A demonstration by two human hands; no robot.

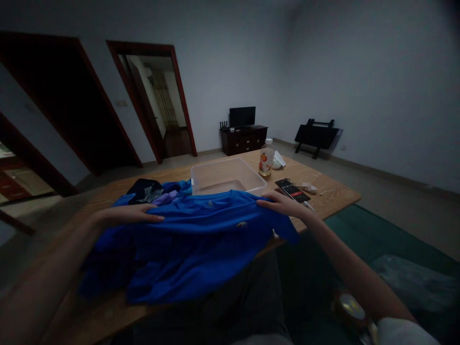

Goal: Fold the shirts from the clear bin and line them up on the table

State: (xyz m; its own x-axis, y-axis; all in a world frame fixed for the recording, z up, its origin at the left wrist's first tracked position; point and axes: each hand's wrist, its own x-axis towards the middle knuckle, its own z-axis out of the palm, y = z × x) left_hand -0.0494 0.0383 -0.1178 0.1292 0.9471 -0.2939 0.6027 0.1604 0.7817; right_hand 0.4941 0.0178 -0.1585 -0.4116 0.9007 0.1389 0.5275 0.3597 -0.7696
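A bright blue shirt [201, 235] lies spread over the near edge of a wooden table [334, 189]. My left hand [132, 214] rests flat on the shirt's left side, fingers stretched out and pointing right. My right hand [282, 202] pinches the shirt's right shoulder edge, fingers closed on the cloth. Behind the shirt stands a clear plastic bin [226, 176].
A heap of dark and blue clothes [153, 190] lies left of the bin. A bottle [266, 157], a phone [292, 190] with a cable and white tissue [278, 161] sit at the table's right. A TV cabinet [243, 138] and folded black table [316, 135] stand by the far wall.
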